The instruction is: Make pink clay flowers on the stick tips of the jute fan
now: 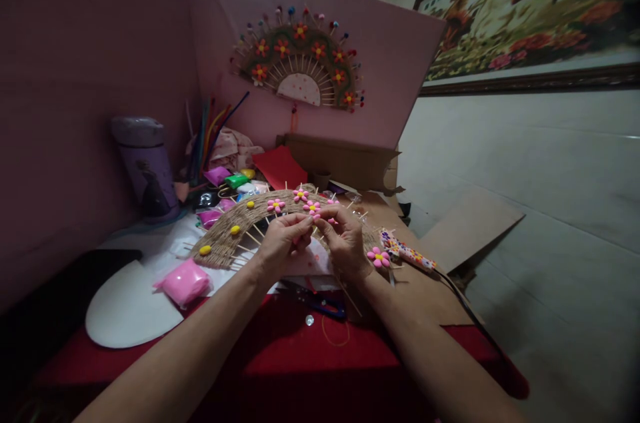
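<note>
My left hand [284, 238] and my right hand [346, 242] meet fingertip to fingertip above the middle of a woven twine fan [220, 230]. Both are closed in a pinch on a small piece of pink clay [315, 217], mostly covered by the fingers. Thin sticks poke out from the fan's edges. Along its band sit pink flowers with yellow centres, such as one flower [275, 205] at the top and another flower [379, 257] at the right end. On the left are bare yellow clay ovals [235, 230]. My hands hide part of the fan's right side.
A bag of pink clay [184, 282] lies left, beside a white half-round card [131, 310]. Scissors [325, 303] rest in front on the red cloth [280, 356]. A patterned glue gun [407, 253] with a cord lies right. A purple tumbler [147, 173] stands back left; a finished fan [300, 50] hangs behind.
</note>
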The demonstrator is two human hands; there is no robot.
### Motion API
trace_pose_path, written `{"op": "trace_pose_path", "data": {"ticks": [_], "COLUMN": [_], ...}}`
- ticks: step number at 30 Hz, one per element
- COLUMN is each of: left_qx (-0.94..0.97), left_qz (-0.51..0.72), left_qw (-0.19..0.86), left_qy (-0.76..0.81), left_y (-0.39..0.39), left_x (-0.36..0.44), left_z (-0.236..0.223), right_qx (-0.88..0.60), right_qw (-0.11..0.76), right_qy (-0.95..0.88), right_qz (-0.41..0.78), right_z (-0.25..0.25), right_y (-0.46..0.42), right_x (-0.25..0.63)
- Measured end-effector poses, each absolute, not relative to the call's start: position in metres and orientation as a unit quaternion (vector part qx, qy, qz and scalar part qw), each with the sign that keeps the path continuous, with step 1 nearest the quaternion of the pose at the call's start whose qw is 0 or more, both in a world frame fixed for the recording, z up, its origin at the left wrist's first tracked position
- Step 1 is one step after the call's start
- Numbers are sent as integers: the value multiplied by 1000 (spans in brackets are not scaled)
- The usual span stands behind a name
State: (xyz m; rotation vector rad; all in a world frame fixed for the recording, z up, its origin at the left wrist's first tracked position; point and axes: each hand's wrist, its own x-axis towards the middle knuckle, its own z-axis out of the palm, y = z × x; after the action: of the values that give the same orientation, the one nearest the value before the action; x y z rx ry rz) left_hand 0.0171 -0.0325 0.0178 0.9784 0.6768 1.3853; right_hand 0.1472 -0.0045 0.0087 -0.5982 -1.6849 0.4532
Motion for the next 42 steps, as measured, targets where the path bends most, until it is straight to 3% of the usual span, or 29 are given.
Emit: {"op": "trace_pose_path", "data": {"ticks": [8,17,42], "left_qx": [459,420,410], "left_qz": [591,584,608], "left_qw": [560,620,591], "left_qy": [357,312,337], "left_y": [-33,-33,-32], "left_x": [18,17,17], "left_z": [16,18,19], "right_qx": [-251,-258,-272], "right_qw": [577,590,576], "right_qy": [-776,-762,-769], "right_qz": [46,66,45], "right_z": [11,13,10], "right_y": [-11,-11,-8], "right_x": [150,149,149]}}
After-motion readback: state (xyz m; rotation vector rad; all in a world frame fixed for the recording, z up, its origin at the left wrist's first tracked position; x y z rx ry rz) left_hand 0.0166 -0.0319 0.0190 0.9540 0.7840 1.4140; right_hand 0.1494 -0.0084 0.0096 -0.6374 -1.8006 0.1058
